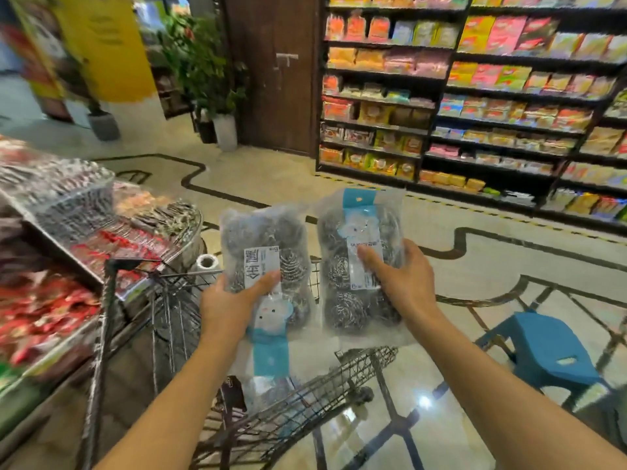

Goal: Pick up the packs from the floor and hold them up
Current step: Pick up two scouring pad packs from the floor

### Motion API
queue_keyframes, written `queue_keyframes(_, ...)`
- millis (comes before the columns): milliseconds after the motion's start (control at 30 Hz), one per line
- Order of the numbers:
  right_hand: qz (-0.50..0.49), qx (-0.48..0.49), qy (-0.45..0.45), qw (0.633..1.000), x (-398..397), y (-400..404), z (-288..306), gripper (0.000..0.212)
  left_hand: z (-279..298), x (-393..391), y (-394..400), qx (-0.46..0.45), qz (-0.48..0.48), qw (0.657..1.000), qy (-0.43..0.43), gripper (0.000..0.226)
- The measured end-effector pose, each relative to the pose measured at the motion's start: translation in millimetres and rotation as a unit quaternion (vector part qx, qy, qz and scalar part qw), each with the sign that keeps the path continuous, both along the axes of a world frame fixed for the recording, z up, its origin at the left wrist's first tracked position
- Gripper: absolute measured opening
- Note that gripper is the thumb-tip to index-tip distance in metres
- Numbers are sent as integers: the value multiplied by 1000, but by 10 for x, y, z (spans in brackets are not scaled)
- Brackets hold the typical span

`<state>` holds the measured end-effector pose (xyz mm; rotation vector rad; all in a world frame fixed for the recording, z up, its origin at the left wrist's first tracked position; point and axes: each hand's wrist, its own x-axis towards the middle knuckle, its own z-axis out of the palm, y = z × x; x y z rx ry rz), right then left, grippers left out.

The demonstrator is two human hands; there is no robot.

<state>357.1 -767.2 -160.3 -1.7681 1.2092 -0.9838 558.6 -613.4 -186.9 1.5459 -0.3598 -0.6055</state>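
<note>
Up in the air, two packs are held side by side, close but apart. One thumb [268, 279] of the left hand [230, 307] is pressed on the front of the left pack [264, 245], and the other fingers are hidden behind it. The right pack [359, 266] is pinched the same way by the right hand [403, 283], thumb in front, fingers wrapped round the edge. Shiny metal scrubbing balls are seen inside both packs. A wire cart [305, 395] is seen below them. A blue stool [549, 351] is stood on the floor [475, 218], near the right arm. Shelves [475, 96] of snacks are lined up behind.
</note>
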Motion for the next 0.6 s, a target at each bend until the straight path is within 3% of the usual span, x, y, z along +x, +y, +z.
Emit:
queue_keyframes(300,102,96,2,990,963,-650,-705,40,-478,701,-260,58,108,992,14,33)
queue_keyframes(600,192,160,69,966,1506,-1252,-1475,52,-1128,841,-513,144,187,970,52,29)
